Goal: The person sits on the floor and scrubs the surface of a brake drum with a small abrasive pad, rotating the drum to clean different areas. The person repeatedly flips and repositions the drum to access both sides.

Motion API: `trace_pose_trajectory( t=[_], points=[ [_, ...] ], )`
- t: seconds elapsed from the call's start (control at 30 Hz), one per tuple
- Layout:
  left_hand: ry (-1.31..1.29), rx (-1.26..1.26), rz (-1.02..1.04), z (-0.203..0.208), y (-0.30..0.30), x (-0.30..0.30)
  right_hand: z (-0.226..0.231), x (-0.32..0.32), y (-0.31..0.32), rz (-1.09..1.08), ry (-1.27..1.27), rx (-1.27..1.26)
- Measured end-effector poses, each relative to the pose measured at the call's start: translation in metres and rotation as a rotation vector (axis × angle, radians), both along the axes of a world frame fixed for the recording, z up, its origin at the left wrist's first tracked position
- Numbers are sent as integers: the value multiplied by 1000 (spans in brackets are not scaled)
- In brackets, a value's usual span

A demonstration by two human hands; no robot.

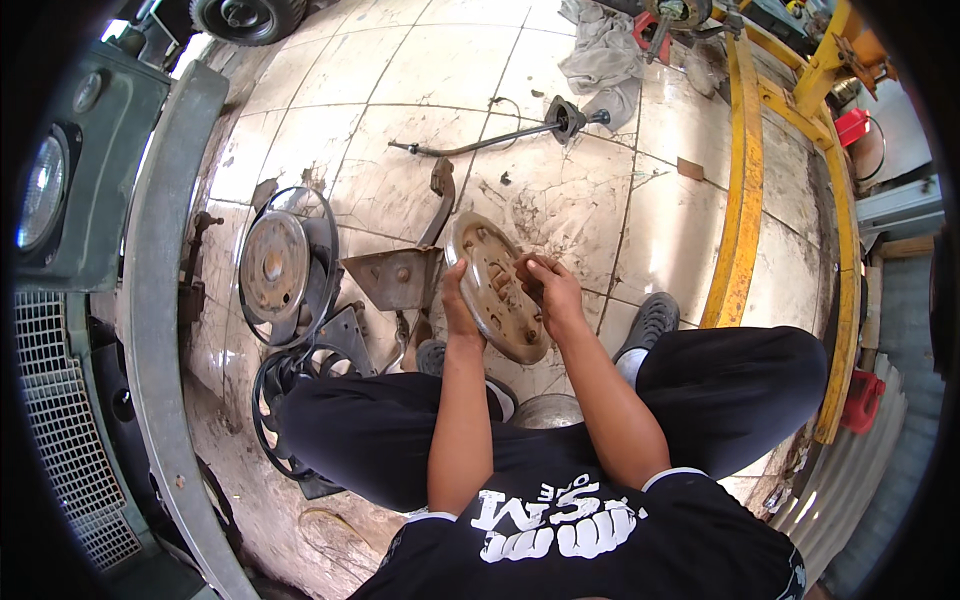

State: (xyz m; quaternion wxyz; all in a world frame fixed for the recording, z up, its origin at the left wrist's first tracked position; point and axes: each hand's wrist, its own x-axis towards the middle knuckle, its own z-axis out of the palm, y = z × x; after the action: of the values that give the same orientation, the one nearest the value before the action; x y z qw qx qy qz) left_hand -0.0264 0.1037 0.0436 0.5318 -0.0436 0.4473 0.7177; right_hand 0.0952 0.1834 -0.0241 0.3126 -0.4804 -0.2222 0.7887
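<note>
Here, the left hand (pixel 461 308) grips the rim of a round metal plate (pixel 482 262), which stands tilted between both hands, its brownish face rough and studded. The right hand (pixel 556 297), fingers curled, pinches a small dull-brown piece (pixel 527 269) at that face. Just left of the left hand sits an angular, rusty bracket (pixel 385 281); farther left, a flat, rust-mottled disc (pixel 274 262). Beyond both hands, a slim dark rod (pixel 470 146) crosses grimy, cracked tiles (pixel 440 70).

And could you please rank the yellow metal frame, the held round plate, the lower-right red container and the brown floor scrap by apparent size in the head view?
1. Yellow metal frame
2. Held round plate
3. Red container
4. Brown floor scrap
</note>
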Motion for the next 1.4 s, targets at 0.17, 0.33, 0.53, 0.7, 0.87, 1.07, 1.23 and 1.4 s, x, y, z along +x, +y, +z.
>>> trace_pose_trajectory(
  t=[0.17, 0.33, 0.53, 0.7, 0.87, 1.07, 1.23, 1.4],
  points=[
    [-37, 29, -46, -16, -7, -10, -1, -7, -9, 54, -95, 184],
    [41, 37, -106, -13, -1, -4, 40, -11, -23, 162, -385, 1042],
    [44, 82, -148, -42, -10, -2, 54, 6, -50, 460, -591, 1203],
    [-14, 60, -136, -31, -10, -12, 56, 5, -59, 387, -558, 1200],
    [-57, 36, 21, -40, -21, -13, 63, 9, -72, 522, -581, 1204],
    [-169, 20, -90, -58, -36, -36, 61, 1, -93, 540, -548, 1152],
    [-25, -138, 12, -9, -44, 2, 75, 4, -59, 482, -576, 987],
    [-97, -197, 40, 12, -48, 14, 43, 21, -40, 368, -494, 626]
  ],
)
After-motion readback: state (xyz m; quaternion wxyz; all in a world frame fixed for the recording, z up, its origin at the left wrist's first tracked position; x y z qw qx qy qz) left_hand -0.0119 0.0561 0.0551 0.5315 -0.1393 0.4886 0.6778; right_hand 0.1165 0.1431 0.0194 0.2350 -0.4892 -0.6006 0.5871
